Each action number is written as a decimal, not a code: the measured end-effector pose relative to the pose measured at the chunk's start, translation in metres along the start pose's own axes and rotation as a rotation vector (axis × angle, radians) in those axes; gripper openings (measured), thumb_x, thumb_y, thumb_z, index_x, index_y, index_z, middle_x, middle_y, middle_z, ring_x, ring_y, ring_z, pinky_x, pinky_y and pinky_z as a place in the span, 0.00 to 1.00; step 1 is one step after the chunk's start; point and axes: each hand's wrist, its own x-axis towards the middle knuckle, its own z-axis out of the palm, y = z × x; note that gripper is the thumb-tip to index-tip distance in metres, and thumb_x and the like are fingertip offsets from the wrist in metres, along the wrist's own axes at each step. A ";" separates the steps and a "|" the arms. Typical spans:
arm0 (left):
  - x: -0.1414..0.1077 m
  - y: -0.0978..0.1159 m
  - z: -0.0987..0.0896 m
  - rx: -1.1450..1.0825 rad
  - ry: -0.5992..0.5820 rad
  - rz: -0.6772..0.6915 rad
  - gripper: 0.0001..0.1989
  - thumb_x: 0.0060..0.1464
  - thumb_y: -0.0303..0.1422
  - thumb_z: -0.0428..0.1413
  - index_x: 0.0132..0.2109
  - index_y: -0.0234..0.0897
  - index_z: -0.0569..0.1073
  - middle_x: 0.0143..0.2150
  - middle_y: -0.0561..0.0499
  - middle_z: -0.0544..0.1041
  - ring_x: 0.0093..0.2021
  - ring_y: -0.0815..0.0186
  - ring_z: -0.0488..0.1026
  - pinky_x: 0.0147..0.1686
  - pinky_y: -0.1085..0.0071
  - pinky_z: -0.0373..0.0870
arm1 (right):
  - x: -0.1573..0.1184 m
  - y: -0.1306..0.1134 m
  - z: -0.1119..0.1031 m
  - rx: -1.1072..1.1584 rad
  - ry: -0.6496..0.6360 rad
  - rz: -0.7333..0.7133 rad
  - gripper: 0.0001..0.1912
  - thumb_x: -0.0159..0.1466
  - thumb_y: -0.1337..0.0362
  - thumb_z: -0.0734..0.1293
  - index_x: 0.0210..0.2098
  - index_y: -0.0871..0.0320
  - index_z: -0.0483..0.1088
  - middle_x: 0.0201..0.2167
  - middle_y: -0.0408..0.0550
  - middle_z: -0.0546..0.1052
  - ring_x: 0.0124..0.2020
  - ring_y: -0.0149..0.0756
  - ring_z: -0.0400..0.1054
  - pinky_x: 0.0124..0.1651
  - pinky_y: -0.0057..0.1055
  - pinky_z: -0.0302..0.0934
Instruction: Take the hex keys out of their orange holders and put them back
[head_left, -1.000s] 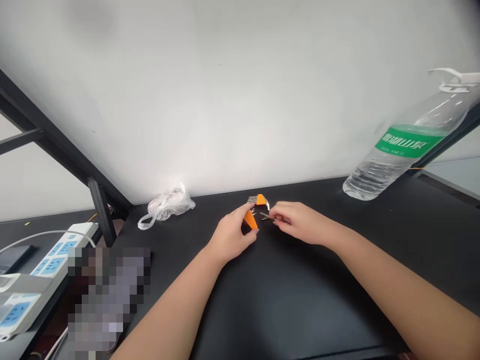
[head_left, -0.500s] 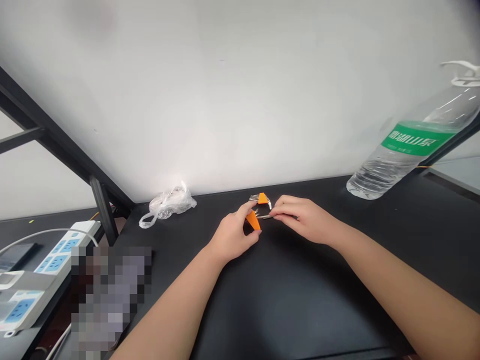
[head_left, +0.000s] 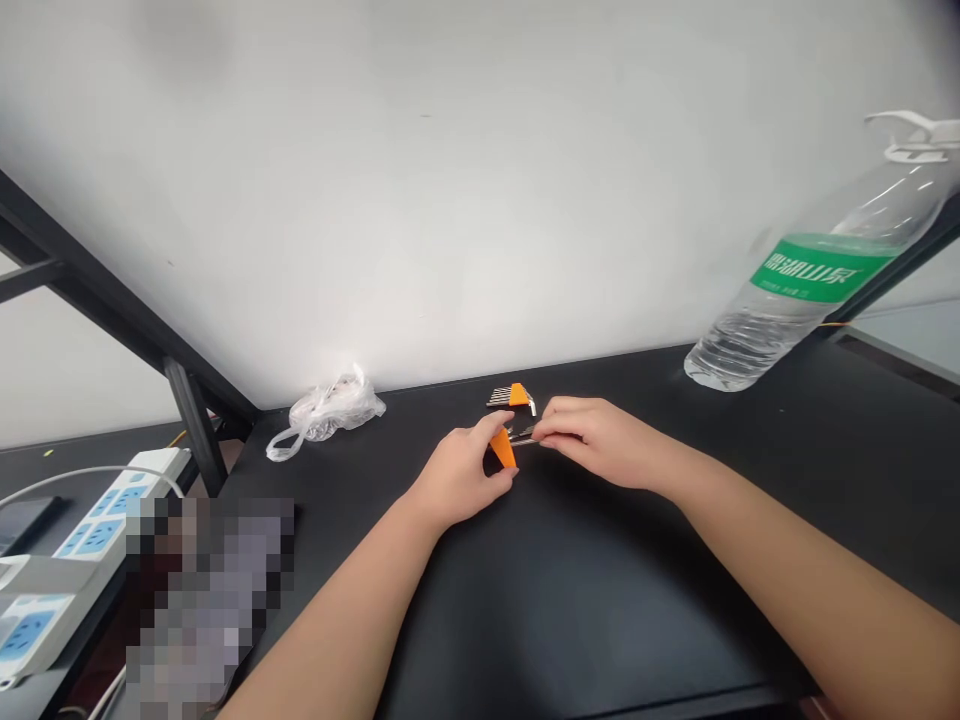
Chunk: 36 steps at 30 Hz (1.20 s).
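My left hand (head_left: pixel 461 475) pinches an orange hex key holder (head_left: pixel 504 450) between thumb and fingers, just above the black tabletop. From the right, my right hand (head_left: pixel 600 438) has its thumb and fingertips closed on a thin silver hex key (head_left: pixel 523 440) that reaches to the holder. Its far end is partly hidden by the holder, and I cannot tell how far inside it sits. Just behind my hands lies a second orange holder with several silver hex keys (head_left: pixel 518 394) in it, flat on the table.
Near the wall on the left lies a crumpled clear plastic bag (head_left: pixel 330 405). A large water bottle (head_left: pixel 795 285) with a green label stands at the back right. Beyond the black metal frame (head_left: pixel 193 420) on the left is a white power strip (head_left: pixel 97 540) with cables.
The view has shifted slightly. My right fingertips are a little closer to the orange holder, and both hands keep their grip. The second hex key set stays where it lay.
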 end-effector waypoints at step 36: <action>-0.001 -0.002 0.004 -0.083 0.119 0.095 0.14 0.64 0.36 0.56 0.55 0.48 0.79 0.54 0.48 0.74 0.42 0.67 0.76 0.42 0.69 0.76 | 0.006 0.034 0.014 -0.296 -0.050 0.102 0.09 0.68 0.67 0.62 0.35 0.54 0.74 0.39 0.48 0.74 0.35 0.38 0.70 0.37 0.35 0.62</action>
